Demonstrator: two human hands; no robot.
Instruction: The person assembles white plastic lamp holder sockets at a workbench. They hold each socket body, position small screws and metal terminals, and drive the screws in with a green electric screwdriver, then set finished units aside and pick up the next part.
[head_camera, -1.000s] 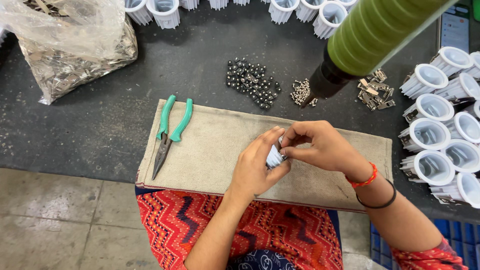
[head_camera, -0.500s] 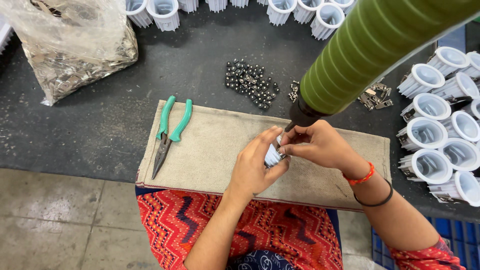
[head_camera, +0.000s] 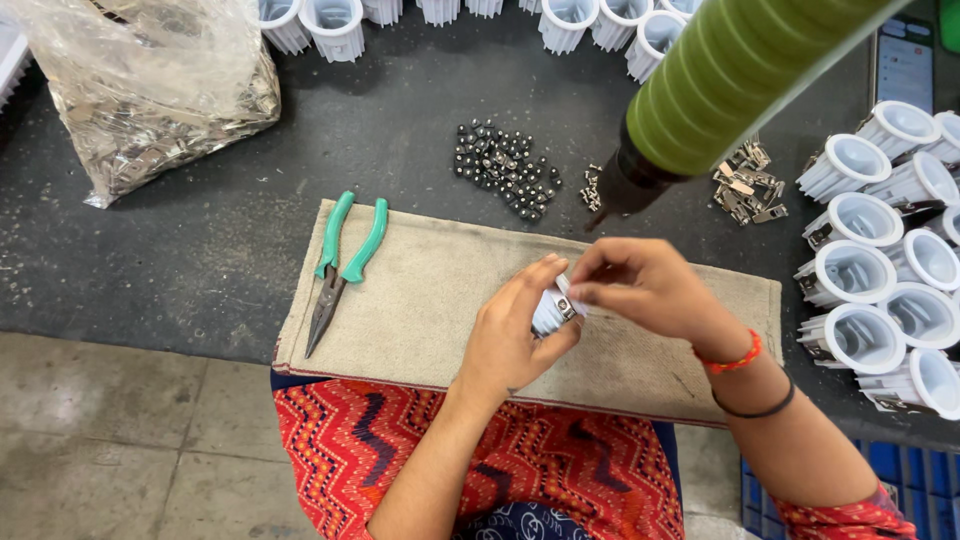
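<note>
While the left hand (head_camera: 515, 335) cradles the small white plastic housing (head_camera: 549, 312) over the beige cloth mat (head_camera: 430, 300), fingers curled snugly round it, the right hand (head_camera: 650, 290) pinches a tiny metal clip (head_camera: 566, 307) at its rim. Steady support and a square push would likely seat it best. Ribbed, round and partly hidden, the housing sits at the mat's centre, with green-handled pliers (head_camera: 340, 262) at nine o'clock.

I see a dark, matte worktable (head_camera: 200, 260) filling the far part of the scene, its near edge dropping to a worn grey tiled floor (head_camera: 120, 440) at near left, a blue crate (head_camera: 900, 470) at near right, all under even, soft light.
</note>
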